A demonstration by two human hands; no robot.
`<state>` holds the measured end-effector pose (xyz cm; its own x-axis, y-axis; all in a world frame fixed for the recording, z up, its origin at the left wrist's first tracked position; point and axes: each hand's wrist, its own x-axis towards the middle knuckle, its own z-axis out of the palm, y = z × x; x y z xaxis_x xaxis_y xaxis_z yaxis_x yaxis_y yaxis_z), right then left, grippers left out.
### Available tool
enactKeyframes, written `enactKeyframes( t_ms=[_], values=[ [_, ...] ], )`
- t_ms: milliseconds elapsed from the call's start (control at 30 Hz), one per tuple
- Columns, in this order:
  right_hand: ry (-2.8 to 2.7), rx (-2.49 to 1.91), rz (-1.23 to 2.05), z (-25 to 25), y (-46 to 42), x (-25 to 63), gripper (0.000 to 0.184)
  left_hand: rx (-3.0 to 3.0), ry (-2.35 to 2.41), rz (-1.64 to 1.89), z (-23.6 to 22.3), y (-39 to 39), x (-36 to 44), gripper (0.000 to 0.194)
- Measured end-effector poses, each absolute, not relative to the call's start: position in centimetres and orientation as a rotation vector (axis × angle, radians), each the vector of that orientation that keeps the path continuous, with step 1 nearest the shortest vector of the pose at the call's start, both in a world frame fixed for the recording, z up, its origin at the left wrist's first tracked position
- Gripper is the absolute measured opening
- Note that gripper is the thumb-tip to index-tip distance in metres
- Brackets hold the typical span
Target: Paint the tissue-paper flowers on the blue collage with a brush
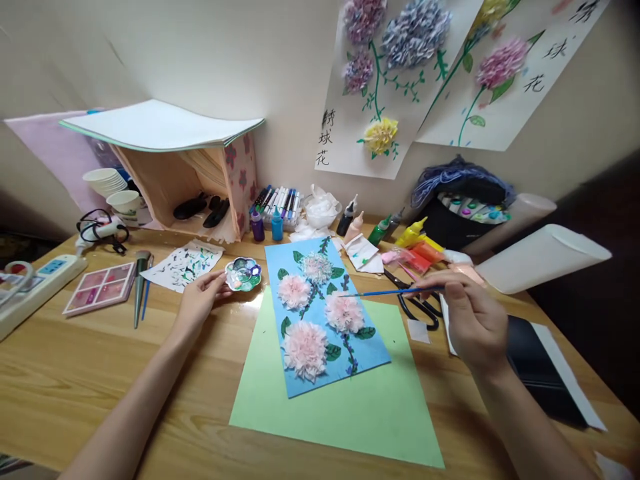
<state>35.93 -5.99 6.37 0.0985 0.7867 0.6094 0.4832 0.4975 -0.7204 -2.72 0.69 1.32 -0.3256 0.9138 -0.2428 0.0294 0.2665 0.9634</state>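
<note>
My right hand (470, 313) pinches a thin blue paintbrush (385, 293); its tip reaches the blue sheet (370, 350) near a pink paper flower (344, 312). That sheet carries several pink tissue flowers with painted green leaves and lies on a light green sheet (380, 407). My left hand (200, 297) holds the edge of a small flower-shaped paint palette (243, 274) with its fingertips, just left of the blue sheet.
Black scissors (417, 307) lie under the brush. Paint bottles (267, 225), a marker box (280, 200) and a tissue wad stand at the back. A paint-smeared paper (183, 265), makeup palette (100, 287), power strip (35, 283) and open cardboard box (185, 180) are on the left. A white roll (540, 257) lies on the right.
</note>
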Motion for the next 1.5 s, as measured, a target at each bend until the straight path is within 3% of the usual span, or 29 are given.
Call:
enactKeyframes(
  t_ms=[200,367,833,1233,1500],
  values=[
    [-1.454,-1.202,0.319,8.2,-6.6,35.8,0.025,0.858,1.629,1.178,1.0,1.5,-3.5,0.022],
    [-1.248,-1.256,0.540,7.8,-7.0,36.1,0.012,0.861,1.611,1.185,0.8,2.1,-3.9,0.021],
    [-1.366,-1.258,0.501,7.9,-6.7,35.4,0.031,1.160,1.447,1.233,-0.3,0.4,-1.1,0.028],
    [-1.589,-1.150,0.577,9.8,-3.8,33.2,0.028,1.226,1.397,1.145,0.0,0.8,-0.1,0.042],
    [-2.157,-0.931,0.358,8.5,-3.6,27.5,0.025,1.204,1.293,1.075,-0.2,0.6,0.0,0.044]
  ],
)
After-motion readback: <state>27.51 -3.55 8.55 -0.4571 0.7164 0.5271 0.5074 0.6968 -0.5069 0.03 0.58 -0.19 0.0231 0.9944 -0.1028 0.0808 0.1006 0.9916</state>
